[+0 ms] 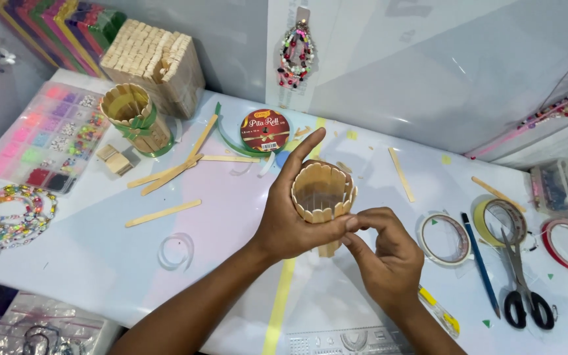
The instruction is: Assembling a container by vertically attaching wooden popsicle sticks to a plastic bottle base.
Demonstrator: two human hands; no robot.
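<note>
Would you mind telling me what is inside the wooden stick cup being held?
The stick cup, held by the left hand and touched by the right hand, looks hollow: only its inner stick walls show. Its bottom is shadowed, so small contents cannot be ruled out.

I sit at a white table (100,263) whose glossy top carries pale pink and blue patches and a yellow stripe (283,296) running toward my near edge. Along the far edge rises a plain grey-white wall (428,72), smooth and shiny, catching soft light in bright streaks. A strand of coloured beads (296,56) hangs on that wall above the far edge.
</note>
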